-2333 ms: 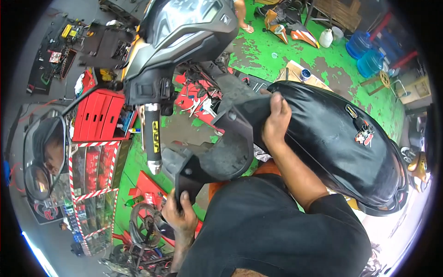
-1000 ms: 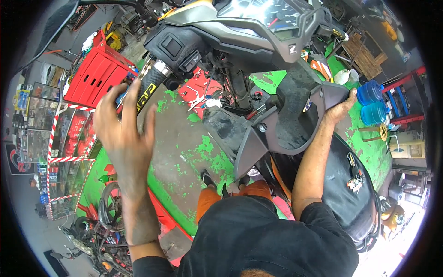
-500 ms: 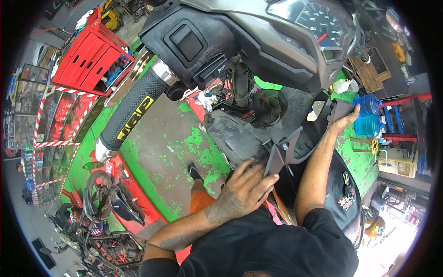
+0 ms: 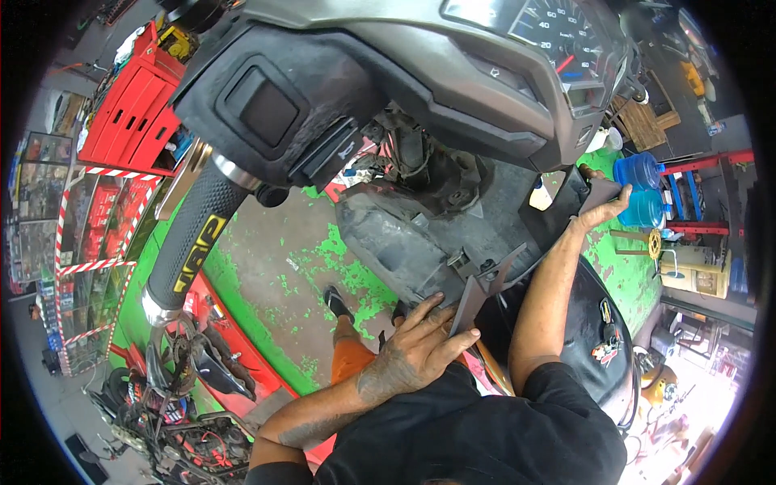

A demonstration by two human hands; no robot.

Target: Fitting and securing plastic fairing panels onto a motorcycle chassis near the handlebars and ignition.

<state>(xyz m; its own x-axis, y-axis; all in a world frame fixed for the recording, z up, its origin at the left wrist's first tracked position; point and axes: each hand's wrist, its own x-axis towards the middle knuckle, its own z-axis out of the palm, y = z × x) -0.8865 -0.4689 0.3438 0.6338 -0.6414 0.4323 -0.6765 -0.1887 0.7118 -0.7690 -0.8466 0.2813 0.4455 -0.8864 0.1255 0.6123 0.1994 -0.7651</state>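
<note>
Scooter: handlebar cover (image 4: 388,73) overhead, black seat (image 4: 598,323) behind.
Inner leg-shield panel (image 4: 436,234): below the steering column, apparently being fitted.
Left hand (image 4: 420,347): fingers spread, pressing the panel's lower edge.
Right hand (image 4: 602,210): gripping its far edge.
Next: align evenly, both sides.

Me: black short-sleeve T-shirt (image 4: 485,436), orange shorts (image 4: 349,361), dark shoe (image 4: 335,301). Forearms bare, no gloves. Left hand (image 4: 416,349) grimy across the back, right hand (image 4: 600,212) bare too.

place: motorbike repair workshop | signs: red tool chest (image 4: 129,113), part-stripped scooter (image 4: 453,202), probably scrap parts (image 4: 178,404)
</note>
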